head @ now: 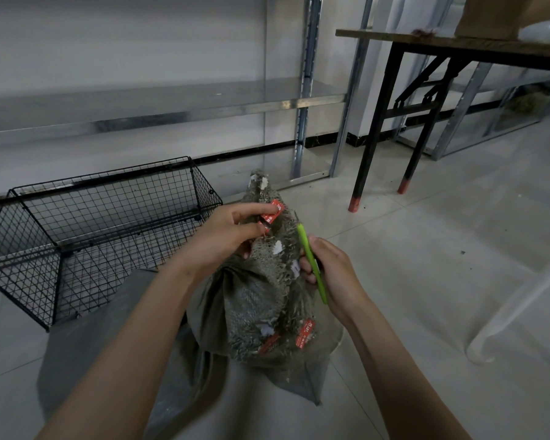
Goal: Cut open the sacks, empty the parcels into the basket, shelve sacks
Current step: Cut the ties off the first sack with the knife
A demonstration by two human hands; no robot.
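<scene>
A grey-green woven sack (261,300) stands on the floor in front of me, its neck bunched and pointing up, with red and white labels stuck on it. My left hand (232,233) pinches the sack's neck by a red tag (275,211). My right hand (331,271) grips a slim green cutter (311,265), its tip raised beside the neck. A black wire basket (86,236) sits empty on the floor to the left.
A flat grey sack (108,331) lies on the tiles under my left arm. Metal shelving (305,100) runs along the wall behind. A dark folding table (451,46) stands at the right, with a white chair leg (515,309) nearer me.
</scene>
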